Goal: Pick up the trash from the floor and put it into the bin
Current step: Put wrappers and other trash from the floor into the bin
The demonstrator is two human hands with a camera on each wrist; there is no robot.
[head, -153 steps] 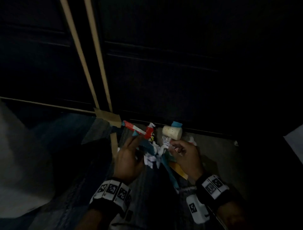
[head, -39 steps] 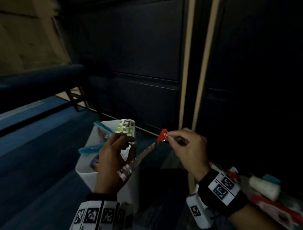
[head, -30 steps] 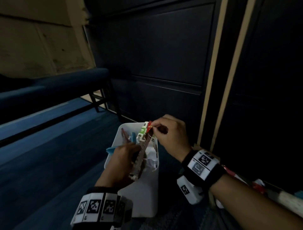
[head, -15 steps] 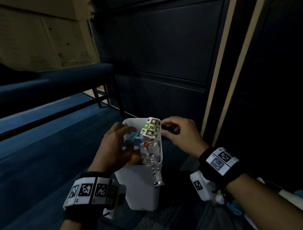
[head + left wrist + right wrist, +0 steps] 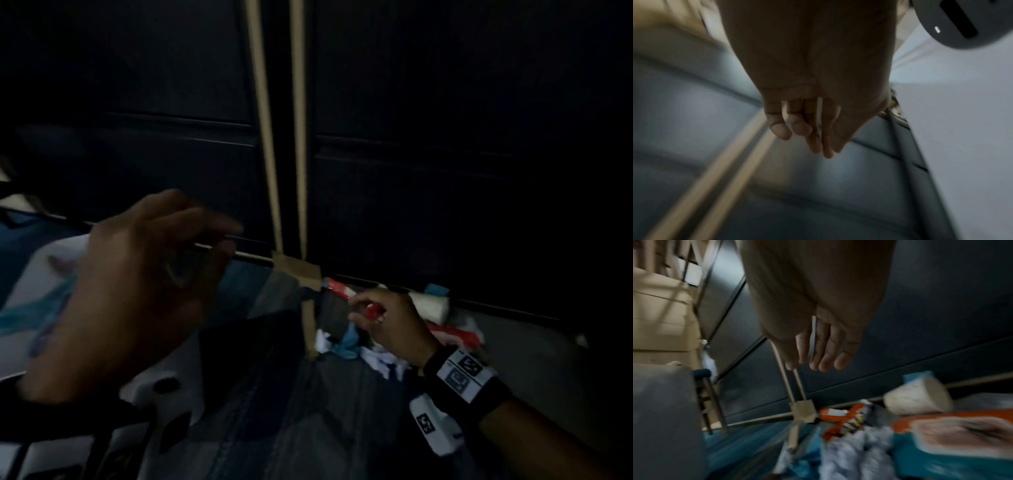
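Trash lies in a heap on the floor against the dark cabinet: a white paper cup on its side, a red-and-white wrapper, a larger red packet, crumpled white paper and a blue scrap. My right hand hovers just over the heap beside the red wrapper, fingers relaxed and holding nothing. My left hand is raised and blurred, loosely curled and empty. The white bin shows blurred behind it at the left.
Dark cabinet doors fill the background, with two tan tape strips running down to a tape patch on the floor. Blue carpet lies on the left, grey floor on the right. Chair legs stand left of the heap.
Both hands have let go of the wrappers over the bin and come away empty. The view has swung right, from the bin to the heap. My right hand has reached down to the heap.
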